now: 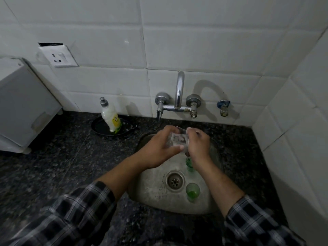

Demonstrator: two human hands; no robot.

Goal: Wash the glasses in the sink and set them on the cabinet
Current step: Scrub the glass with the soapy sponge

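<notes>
A clear soapy glass (176, 140) is held over the steel sink (152, 190). My left hand (159, 148) grips it from the left, thumb along its lower side. My right hand (197, 143) is curled at the glass's right end, with its fingers hidden at the rim. Two small green glasses stay in the basin: one (192, 191) stands upright right of the drain, the other (189, 163) is partly hidden under my right wrist.
A wall tap (178, 96) hangs over the sink's back edge. A dish soap bottle (111, 118) stands in a black dish (99, 127) on the dark granite counter (58, 157). A white appliance (23, 107) sits far left; tiled walls close the back and right.
</notes>
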